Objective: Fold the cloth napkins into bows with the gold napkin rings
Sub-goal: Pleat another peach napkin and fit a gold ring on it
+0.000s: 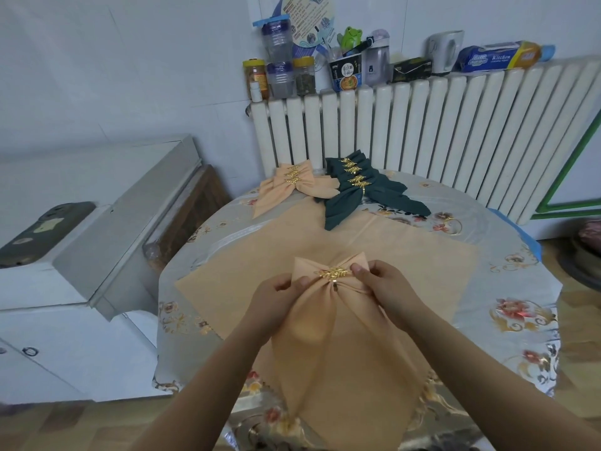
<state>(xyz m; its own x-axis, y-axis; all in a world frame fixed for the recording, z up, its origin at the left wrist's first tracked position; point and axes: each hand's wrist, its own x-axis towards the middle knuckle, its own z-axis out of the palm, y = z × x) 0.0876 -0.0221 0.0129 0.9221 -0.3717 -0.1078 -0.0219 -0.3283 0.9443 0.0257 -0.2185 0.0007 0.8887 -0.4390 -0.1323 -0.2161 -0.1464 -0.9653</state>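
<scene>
Left hand (276,296) and right hand (382,288), fingers curled (thumbs uppermost), pinching peach napkin (335,323) either side of gold ring (334,274).

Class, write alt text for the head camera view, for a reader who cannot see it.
Two hands, the left hand and right hand, pinch a peach napkin gathered through a gold leaf napkin ring above a round table. Behind lie finished peach bows, dark green bows, a flat peach napkin and a spare gold ring.
</scene>
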